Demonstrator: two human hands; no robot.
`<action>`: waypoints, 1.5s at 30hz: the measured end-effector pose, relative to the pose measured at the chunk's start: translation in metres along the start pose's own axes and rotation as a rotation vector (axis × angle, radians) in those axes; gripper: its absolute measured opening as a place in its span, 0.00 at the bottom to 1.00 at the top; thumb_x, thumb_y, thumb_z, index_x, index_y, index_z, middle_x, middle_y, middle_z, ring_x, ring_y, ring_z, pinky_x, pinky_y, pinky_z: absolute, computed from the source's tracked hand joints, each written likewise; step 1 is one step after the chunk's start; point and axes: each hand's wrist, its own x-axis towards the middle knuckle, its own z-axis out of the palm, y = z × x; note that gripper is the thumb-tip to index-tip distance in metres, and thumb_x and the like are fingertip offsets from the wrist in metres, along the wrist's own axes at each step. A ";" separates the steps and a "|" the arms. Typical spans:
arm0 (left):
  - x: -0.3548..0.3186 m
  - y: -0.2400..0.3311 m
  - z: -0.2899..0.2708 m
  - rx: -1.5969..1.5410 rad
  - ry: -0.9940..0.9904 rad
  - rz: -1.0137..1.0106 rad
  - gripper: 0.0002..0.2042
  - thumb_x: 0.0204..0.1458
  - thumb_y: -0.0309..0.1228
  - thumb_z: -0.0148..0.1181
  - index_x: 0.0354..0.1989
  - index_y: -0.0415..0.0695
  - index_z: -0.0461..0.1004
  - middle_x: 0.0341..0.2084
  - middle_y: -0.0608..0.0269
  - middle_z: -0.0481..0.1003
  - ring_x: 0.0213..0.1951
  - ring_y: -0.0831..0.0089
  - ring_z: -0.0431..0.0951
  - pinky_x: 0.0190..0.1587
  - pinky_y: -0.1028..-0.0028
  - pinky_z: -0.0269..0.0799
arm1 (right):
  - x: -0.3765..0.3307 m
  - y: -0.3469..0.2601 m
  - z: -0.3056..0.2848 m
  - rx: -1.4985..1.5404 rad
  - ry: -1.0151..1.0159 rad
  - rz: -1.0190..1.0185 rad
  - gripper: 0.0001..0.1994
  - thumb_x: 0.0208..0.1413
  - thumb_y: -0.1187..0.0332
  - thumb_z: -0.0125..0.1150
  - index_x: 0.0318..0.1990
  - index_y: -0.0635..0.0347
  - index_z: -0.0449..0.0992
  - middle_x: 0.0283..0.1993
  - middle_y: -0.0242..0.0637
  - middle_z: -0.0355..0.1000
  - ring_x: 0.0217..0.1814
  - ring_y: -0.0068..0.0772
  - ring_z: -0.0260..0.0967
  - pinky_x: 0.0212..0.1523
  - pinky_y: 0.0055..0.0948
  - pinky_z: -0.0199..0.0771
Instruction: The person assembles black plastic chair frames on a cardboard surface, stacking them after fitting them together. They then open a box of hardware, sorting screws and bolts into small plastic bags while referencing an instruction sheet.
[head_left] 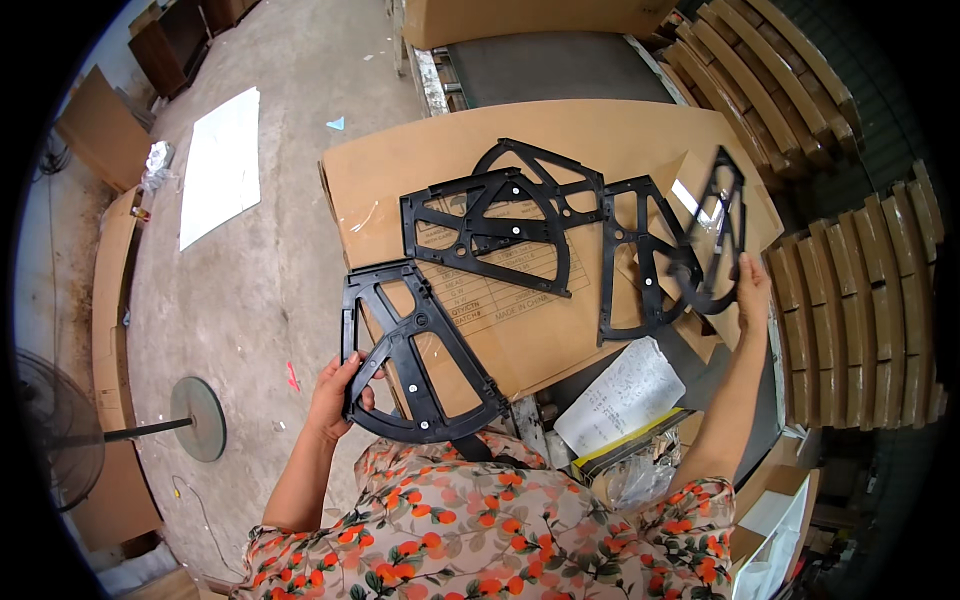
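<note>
My left hand [338,393] grips the side of a black plastic fan-shaped frame [413,372] with cut-out windows, held over the near left edge of the cardboard box [372,195]. At the right, my right hand [753,290] holds up a second black frame [724,225], tilted so that it shows narrow and slightly blurred. Between them, similar frames lie on the box: two overlap in the middle, a front frame [487,232] partly covering a back frame [575,190]. Another black frame [627,262] rests beside them, close to the one in my right hand.
A handwritten sheet [622,397] and a clear plastic bag [640,482] lie near my body. Flattened cartons [850,310] are stacked at the right. A dark conveyor belt [550,70] runs behind the box. To the left stand a fan [60,430] and a round base [200,420].
</note>
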 end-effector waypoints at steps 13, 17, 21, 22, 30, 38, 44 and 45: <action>0.000 0.004 0.001 -0.016 0.013 -0.027 0.11 0.57 0.36 0.50 0.40 0.40 0.67 0.26 0.53 0.76 0.13 0.74 0.73 0.15 0.79 0.69 | -0.003 -0.015 0.052 -0.504 -0.077 -0.279 0.13 0.57 0.63 0.52 0.43 0.60 0.75 0.39 0.50 0.73 0.41 0.49 0.71 0.42 0.35 0.69; -0.001 0.006 0.006 -0.012 0.014 -0.028 0.12 0.57 0.36 0.50 0.41 0.40 0.67 0.26 0.53 0.76 0.14 0.74 0.73 0.15 0.79 0.69 | 0.003 -0.006 0.062 -0.573 -0.032 -0.314 0.12 0.55 0.63 0.55 0.41 0.59 0.76 0.37 0.48 0.73 0.38 0.49 0.71 0.39 0.37 0.69; -0.002 0.003 -0.001 -0.026 -0.011 -0.009 0.11 0.57 0.36 0.50 0.41 0.42 0.66 0.26 0.53 0.76 0.13 0.75 0.73 0.15 0.78 0.69 | -0.010 -0.044 0.085 -0.613 0.168 -0.463 0.11 0.51 0.63 0.59 0.39 0.59 0.76 0.34 0.45 0.72 0.36 0.46 0.71 0.37 0.37 0.70; -0.004 0.001 -0.001 -0.032 -0.009 -0.002 0.11 0.57 0.36 0.50 0.41 0.42 0.65 0.26 0.53 0.76 0.13 0.75 0.73 0.15 0.78 0.69 | -0.019 -0.062 0.097 -0.562 0.220 -0.490 0.11 0.51 0.63 0.59 0.38 0.58 0.77 0.34 0.45 0.72 0.36 0.46 0.71 0.37 0.36 0.70; -0.007 -0.002 -0.002 -0.037 0.008 0.008 0.13 0.57 0.38 0.50 0.42 0.41 0.65 0.27 0.53 0.76 0.13 0.75 0.72 0.15 0.78 0.69 | -0.046 -0.122 0.245 -0.631 -0.409 -0.462 0.21 0.49 0.64 0.60 0.48 0.65 0.68 0.45 0.53 0.69 0.49 0.54 0.66 0.48 0.41 0.68; -0.018 -0.013 -0.003 -0.142 0.061 0.030 0.12 0.57 0.37 0.50 0.42 0.42 0.65 0.27 0.53 0.76 0.13 0.75 0.72 0.15 0.79 0.68 | -0.020 -0.112 0.257 -0.407 -0.557 -0.158 0.25 0.44 0.62 0.67 0.46 0.71 0.69 0.30 0.41 0.71 0.34 0.37 0.70 0.37 0.30 0.70; -0.022 -0.013 -0.001 -0.149 0.053 0.036 0.12 0.58 0.37 0.50 0.42 0.42 0.64 0.28 0.53 0.75 0.14 0.75 0.72 0.16 0.79 0.69 | -0.041 -0.113 0.238 0.339 -0.805 0.249 0.10 0.55 0.64 0.59 0.29 0.60 0.73 0.19 0.24 0.65 0.17 0.14 0.56 0.17 0.15 0.53; -0.021 -0.014 -0.002 -0.149 0.049 0.040 0.12 0.58 0.37 0.50 0.42 0.42 0.64 0.28 0.53 0.75 0.14 0.75 0.72 0.16 0.78 0.69 | -0.052 -0.116 0.235 0.385 -0.766 0.229 0.11 0.56 0.62 0.57 0.26 0.57 0.72 0.18 0.23 0.65 0.14 0.13 0.54 0.14 0.14 0.50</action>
